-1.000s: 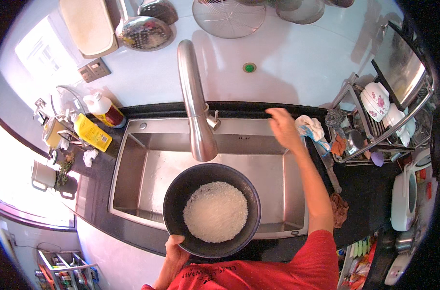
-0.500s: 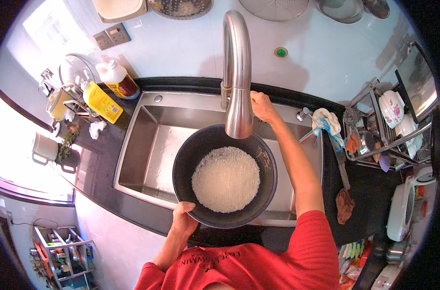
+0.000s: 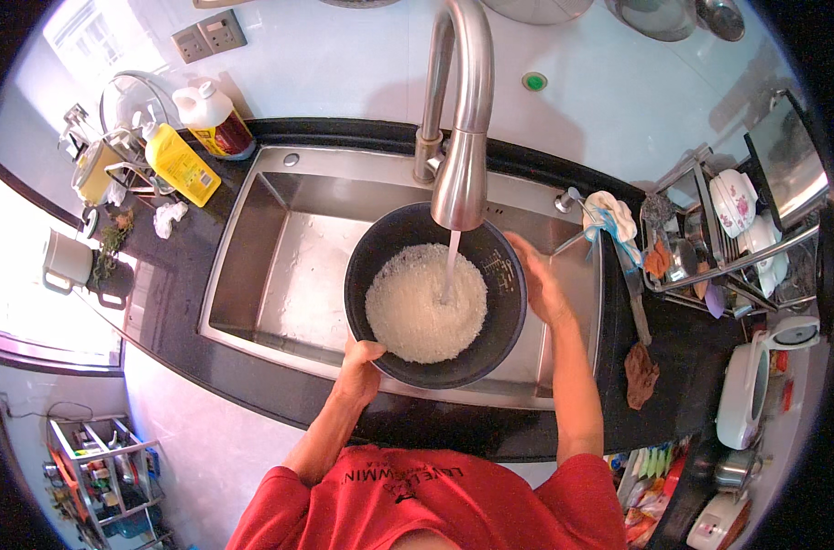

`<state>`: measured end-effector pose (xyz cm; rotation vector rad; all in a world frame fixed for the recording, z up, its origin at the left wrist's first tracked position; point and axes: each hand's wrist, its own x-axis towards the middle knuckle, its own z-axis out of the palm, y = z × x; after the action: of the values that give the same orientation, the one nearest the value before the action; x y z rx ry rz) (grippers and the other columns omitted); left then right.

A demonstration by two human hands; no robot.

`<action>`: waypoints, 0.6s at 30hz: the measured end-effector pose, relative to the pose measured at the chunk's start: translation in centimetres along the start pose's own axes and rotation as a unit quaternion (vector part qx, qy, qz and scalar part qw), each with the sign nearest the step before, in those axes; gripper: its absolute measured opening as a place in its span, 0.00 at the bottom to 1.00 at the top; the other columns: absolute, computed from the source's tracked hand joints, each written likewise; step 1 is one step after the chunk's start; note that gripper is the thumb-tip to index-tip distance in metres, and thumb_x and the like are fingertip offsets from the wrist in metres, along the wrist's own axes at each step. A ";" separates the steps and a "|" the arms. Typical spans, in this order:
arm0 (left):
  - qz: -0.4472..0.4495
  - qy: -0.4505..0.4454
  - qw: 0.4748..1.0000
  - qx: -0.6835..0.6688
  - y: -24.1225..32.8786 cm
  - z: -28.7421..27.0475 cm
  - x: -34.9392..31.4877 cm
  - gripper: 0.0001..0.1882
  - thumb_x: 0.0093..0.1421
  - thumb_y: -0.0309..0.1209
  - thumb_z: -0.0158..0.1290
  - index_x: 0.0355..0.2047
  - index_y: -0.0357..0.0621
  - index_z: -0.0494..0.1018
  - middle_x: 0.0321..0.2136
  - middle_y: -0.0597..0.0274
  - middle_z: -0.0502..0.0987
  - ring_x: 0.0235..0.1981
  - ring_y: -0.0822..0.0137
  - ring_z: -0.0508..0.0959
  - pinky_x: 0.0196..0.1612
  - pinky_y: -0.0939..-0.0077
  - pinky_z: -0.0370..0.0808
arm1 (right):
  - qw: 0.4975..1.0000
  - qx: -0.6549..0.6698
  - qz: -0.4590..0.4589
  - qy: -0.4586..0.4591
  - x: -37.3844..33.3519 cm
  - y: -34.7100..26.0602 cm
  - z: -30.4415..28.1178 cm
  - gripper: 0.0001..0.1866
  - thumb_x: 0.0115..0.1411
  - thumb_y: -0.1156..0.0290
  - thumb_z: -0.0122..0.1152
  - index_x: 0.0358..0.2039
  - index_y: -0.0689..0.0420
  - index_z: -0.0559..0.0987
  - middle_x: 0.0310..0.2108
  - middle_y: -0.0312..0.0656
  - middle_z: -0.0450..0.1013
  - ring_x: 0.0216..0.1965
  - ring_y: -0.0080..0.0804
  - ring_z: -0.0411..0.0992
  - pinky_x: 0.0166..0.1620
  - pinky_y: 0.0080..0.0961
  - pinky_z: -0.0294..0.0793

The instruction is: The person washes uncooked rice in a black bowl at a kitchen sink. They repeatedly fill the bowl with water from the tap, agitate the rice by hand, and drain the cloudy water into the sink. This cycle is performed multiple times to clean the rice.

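A dark rice cooker inner pot (image 3: 369, 240) is held over the sink, with white rice (image 3: 417, 312) in its bottom. My left hand (image 3: 358, 368) grips its near left side, thumb over the rim and the other fingers hidden beneath. Against the right wall of the pot rests my right hand (image 3: 543, 282), its fingers curving along the outside, partly out of sight. A thin stream of water (image 3: 451, 266) falls from the brushed metal tap (image 3: 460, 188) onto the rice.
The steel sink (image 3: 316, 275) lies beneath the pot. On the left counter stand a yellow bottle (image 3: 183, 167) and a white jug (image 3: 211, 115). To the right are a cloth (image 3: 609, 218), a knife (image 3: 639, 312), a brown rag (image 3: 641, 376) and a dish rack (image 3: 701, 197) with bowls.
Water now runs from the tap. My right hand has left the tap's base and come down to the pot's right side. The pot sits slightly nearer the tap's outlet.
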<state>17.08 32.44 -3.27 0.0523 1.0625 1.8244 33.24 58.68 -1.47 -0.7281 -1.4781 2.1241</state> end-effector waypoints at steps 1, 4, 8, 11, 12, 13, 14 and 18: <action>0.015 -0.020 0.999 0.023 -0.2 -0.5 0.6 0.42 0.37 0.32 0.52 0.57 0.41 0.56 0.52 0.57 0.64 0.54 0.60 0.63 0.58 0.66 0.58 | 0.999 0.031 -0.021 -0.009 -0.8 0.7 0.5 0.37 0.54 0.48 0.57 0.58 0.58 0.64 0.53 0.42 0.66 0.55 0.33 0.63 0.55 0.31 0.63; 0.033 -0.051 0.997 0.053 0.0 -1.2 1.1 0.45 0.34 0.32 0.51 0.59 0.41 0.55 0.53 0.56 0.63 0.55 0.60 0.63 0.59 0.67 0.58 | 0.991 0.054 0.121 -0.013 -2.9 3.0 0.8 0.42 0.49 0.47 0.62 0.57 0.62 0.63 0.52 0.44 0.66 0.53 0.34 0.65 0.55 0.31 0.64; 0.013 -0.062 0.997 0.043 0.9 -0.9 0.6 0.43 0.35 0.31 0.51 0.57 0.38 0.57 0.51 0.56 0.66 0.52 0.60 0.67 0.57 0.68 0.62 | 0.982 0.149 0.110 -0.027 -3.8 4.6 1.2 0.42 0.46 0.51 0.64 0.57 0.61 0.63 0.51 0.45 0.68 0.51 0.35 0.68 0.53 0.33 0.67; -0.026 -0.055 0.998 -0.006 0.3 -3.2 0.9 0.41 0.35 0.30 0.50 0.56 0.36 0.59 0.49 0.54 0.69 0.50 0.58 0.70 0.55 0.67 0.66 | 0.983 0.146 0.108 -0.029 -3.8 3.9 2.4 0.41 0.46 0.53 0.63 0.58 0.60 0.62 0.52 0.44 0.67 0.51 0.34 0.67 0.54 0.32 0.66; -0.034 -0.057 0.997 -0.026 0.2 -3.6 1.1 0.40 0.36 0.31 0.51 0.55 0.36 0.61 0.48 0.54 0.71 0.49 0.56 0.71 0.54 0.64 0.67 | 0.989 0.124 0.082 -0.017 -3.7 3.6 3.0 0.39 0.47 0.53 0.62 0.56 0.61 0.64 0.50 0.45 0.68 0.50 0.34 0.68 0.53 0.32 0.67; -0.041 -0.059 0.996 -0.046 0.1 -3.9 1.3 0.39 0.37 0.33 0.52 0.54 0.37 0.62 0.47 0.53 0.72 0.47 0.53 0.72 0.54 0.61 0.68 | 0.993 0.101 0.055 -0.005 -3.4 3.3 3.7 0.37 0.48 0.52 0.61 0.55 0.62 0.66 0.48 0.45 0.70 0.49 0.35 0.69 0.53 0.32 0.68; -0.049 -0.062 0.995 -0.065 0.0 -4.1 1.5 0.38 0.38 0.35 0.53 0.53 0.37 0.63 0.46 0.52 0.73 0.46 0.51 0.73 0.53 0.58 0.69 | 0.996 0.079 0.029 0.007 -3.2 3.0 4.3 0.36 0.49 0.52 0.60 0.53 0.63 0.67 0.47 0.46 0.71 0.47 0.35 0.70 0.52 0.32 0.68; -0.056 -0.040 0.991 -0.117 -0.6 -2.6 2.5 0.37 0.45 0.44 0.54 0.55 0.39 0.63 0.50 0.52 0.71 0.48 0.52 0.72 0.54 0.57 0.68 | 0.998 0.040 0.052 0.015 -2.2 0.6 5.0 0.28 0.51 0.54 0.57 0.48 0.61 0.71 0.42 0.41 0.72 0.43 0.30 0.70 0.48 0.29 0.69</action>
<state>15.04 32.74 -6.32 -0.0738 0.7749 1.8168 31.63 53.53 -0.24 -0.8210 -1.3575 2.2254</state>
